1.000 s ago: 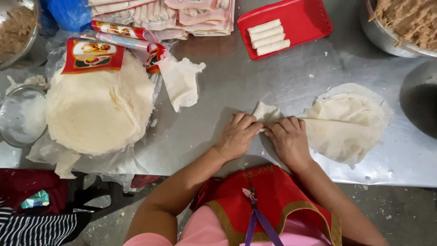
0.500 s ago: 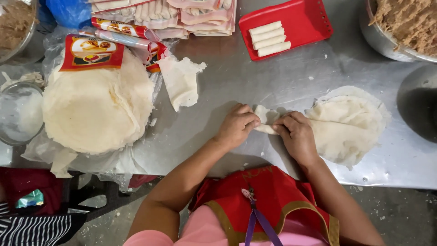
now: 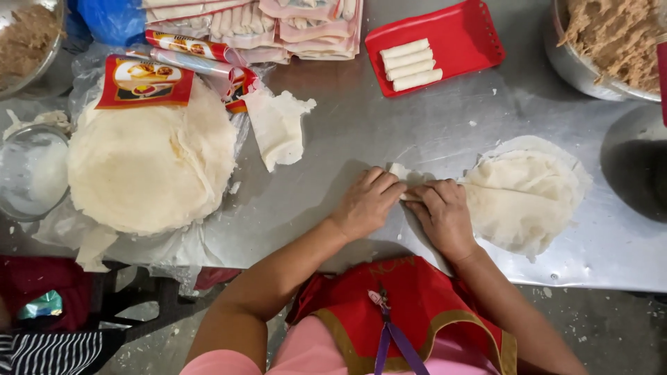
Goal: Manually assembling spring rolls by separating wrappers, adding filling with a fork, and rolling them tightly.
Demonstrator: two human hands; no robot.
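Observation:
My left hand [image 3: 366, 203] and my right hand [image 3: 442, 217] press side by side on the left end of a thin pale round wrapper [image 3: 522, 196] lying on the steel table [image 3: 361, 132]. Between the fingertips a small rolled piece of the wrapper [image 3: 401, 172] pokes out; both hands pinch it. The wrapper's wide part spreads to the right of my right hand. A filling inside the roll cannot be seen.
A stack of round wrappers [image 3: 149, 163] on plastic lies left, a torn wrapper piece [image 3: 278, 125] beside it. A red tray [image 3: 445, 42] holds several finished rolls. Metal bowls of brown filling [image 3: 611, 35] stand at the right and far left corners, a glass bowl [image 3: 31, 173] at left.
The hands have stayed together on the wrapper's end, shifting slightly left; the fingers have curled the end further into a tighter roll.

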